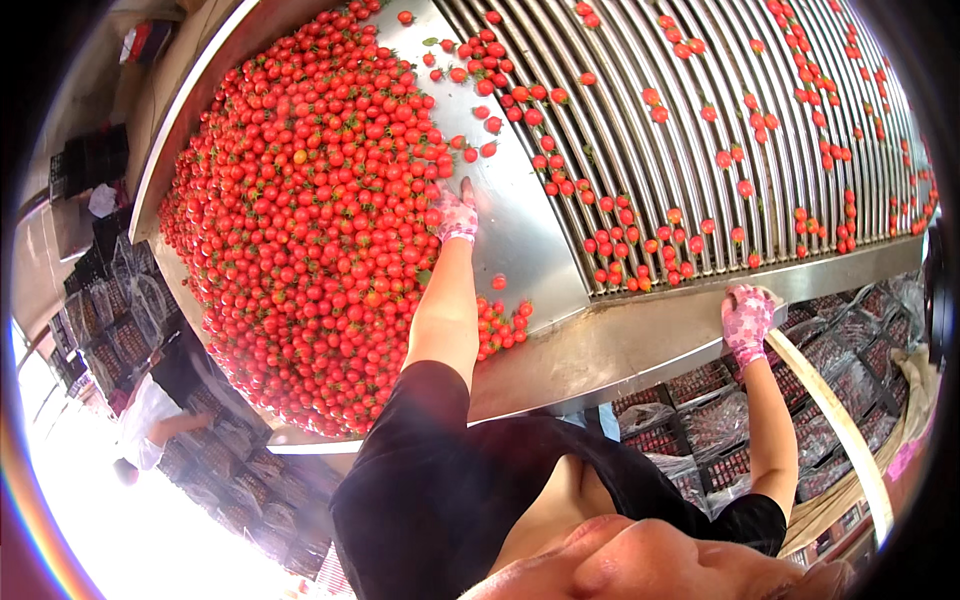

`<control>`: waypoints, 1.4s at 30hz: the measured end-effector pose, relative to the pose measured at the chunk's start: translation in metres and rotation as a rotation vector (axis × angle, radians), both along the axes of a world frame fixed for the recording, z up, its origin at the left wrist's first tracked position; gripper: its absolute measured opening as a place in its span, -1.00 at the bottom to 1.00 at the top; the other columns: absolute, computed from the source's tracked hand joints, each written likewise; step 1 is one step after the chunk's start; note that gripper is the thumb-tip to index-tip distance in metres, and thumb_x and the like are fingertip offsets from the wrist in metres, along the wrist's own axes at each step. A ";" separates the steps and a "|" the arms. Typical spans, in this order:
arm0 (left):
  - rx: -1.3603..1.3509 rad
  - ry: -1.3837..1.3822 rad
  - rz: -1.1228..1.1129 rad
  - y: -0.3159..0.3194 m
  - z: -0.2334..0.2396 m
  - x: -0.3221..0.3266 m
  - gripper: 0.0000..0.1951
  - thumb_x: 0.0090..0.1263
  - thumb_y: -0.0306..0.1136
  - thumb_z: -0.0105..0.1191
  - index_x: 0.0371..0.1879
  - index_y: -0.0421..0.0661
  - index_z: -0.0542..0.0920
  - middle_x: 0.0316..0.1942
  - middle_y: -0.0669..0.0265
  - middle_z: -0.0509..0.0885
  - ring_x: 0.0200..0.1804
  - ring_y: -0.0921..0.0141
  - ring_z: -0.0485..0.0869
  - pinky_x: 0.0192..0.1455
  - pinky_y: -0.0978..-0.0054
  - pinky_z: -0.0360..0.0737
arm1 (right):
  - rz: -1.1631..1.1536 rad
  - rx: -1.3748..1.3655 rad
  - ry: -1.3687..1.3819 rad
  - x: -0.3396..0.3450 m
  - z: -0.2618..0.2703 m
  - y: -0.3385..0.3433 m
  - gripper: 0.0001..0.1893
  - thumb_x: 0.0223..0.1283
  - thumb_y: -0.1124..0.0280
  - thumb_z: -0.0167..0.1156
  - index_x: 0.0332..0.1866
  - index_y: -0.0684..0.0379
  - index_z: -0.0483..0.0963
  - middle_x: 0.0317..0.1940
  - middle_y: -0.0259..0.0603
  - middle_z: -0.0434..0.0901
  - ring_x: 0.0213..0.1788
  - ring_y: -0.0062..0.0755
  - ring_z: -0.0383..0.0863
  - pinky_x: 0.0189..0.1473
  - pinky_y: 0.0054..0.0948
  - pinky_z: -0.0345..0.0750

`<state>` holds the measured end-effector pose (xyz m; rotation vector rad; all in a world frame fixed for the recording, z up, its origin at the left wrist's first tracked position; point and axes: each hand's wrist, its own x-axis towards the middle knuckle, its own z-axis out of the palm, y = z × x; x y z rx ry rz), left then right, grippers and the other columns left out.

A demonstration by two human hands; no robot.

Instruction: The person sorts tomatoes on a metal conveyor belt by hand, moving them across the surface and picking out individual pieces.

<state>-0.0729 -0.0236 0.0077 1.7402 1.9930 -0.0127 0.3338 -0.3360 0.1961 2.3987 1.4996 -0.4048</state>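
Observation:
A large heap of red cherry tomatoes [322, 217] fills the left side of a stainless-steel hopper. My left hand [456, 212], in a pink floral glove, presses against the right edge of the heap. Its thumb stands apart, and some fingertips are hidden among the fruit. Right of that hand lies a smooth metal plate [521, 225], joining a bed of steel rollers [637, 157] with loose tomatoes scattered along it. My right hand [748, 315], gloved alike, has its fingers curled over the steel side rail [675, 319] of the roller bed.
Black crates [709, 420] of red fruit, partly covered with clear plastic, stand below the rail at right. More crates [251, 487] are stacked at lower left, beside another person's arm [180, 427]. A pale curved strip [832, 420] runs down from near my right hand.

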 end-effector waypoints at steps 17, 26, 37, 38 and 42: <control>-0.103 -0.092 0.117 0.005 -0.003 0.011 -0.21 0.52 0.21 -0.25 0.59 0.01 -0.03 0.58 -0.01 0.08 0.58 -0.02 0.08 0.59 0.10 0.08 | 0.539 0.116 0.180 -0.160 -0.177 0.424 -0.74 0.18 0.30 0.23 -0.03 0.07 0.60 0.06 -0.20 0.60 0.12 -0.18 0.59 0.06 -0.12 0.49; 0.042 -0.020 0.023 0.003 -0.010 0.008 -0.25 0.52 0.02 -0.07 0.56 -0.11 0.05 0.61 -0.01 -0.05 0.60 0.01 -0.01 0.61 0.14 0.04 | -0.072 0.047 0.674 -0.138 -0.169 0.418 -0.78 0.14 0.42 0.24 -0.09 0.14 0.63 -0.08 -0.06 0.68 0.02 -0.20 0.69 0.13 -0.28 0.60; 0.139 -0.039 0.003 0.005 -0.007 0.011 -0.29 0.49 0.01 -0.06 0.52 -0.11 0.14 0.54 -0.09 0.13 0.55 -0.04 0.12 0.57 0.08 0.14 | 0.416 0.224 0.162 -0.098 -0.181 0.481 -0.72 0.42 0.40 -0.06 0.11 0.16 0.50 0.10 -0.04 0.57 0.12 0.02 0.62 0.12 -0.13 0.59; 0.171 -0.036 -0.010 0.006 -0.008 0.010 -0.29 0.49 0.01 -0.06 0.52 -0.10 0.14 0.54 -0.09 0.13 0.55 -0.04 0.13 0.56 0.08 0.15 | 0.395 0.217 0.193 -0.095 -0.183 0.484 -0.72 0.43 0.41 -0.07 0.12 0.14 0.50 0.09 -0.05 0.57 0.11 0.02 0.62 0.13 -0.14 0.59; 0.156 -0.036 -0.013 0.002 -0.008 0.011 -0.30 0.49 -0.01 -0.05 0.52 -0.11 0.15 0.55 -0.07 0.12 0.55 -0.05 0.13 0.56 0.06 0.15 | 0.267 0.332 0.378 -0.070 -0.189 0.474 -0.77 0.28 0.48 0.14 0.02 0.13 0.58 0.00 -0.08 0.62 0.05 -0.07 0.65 0.10 -0.25 0.61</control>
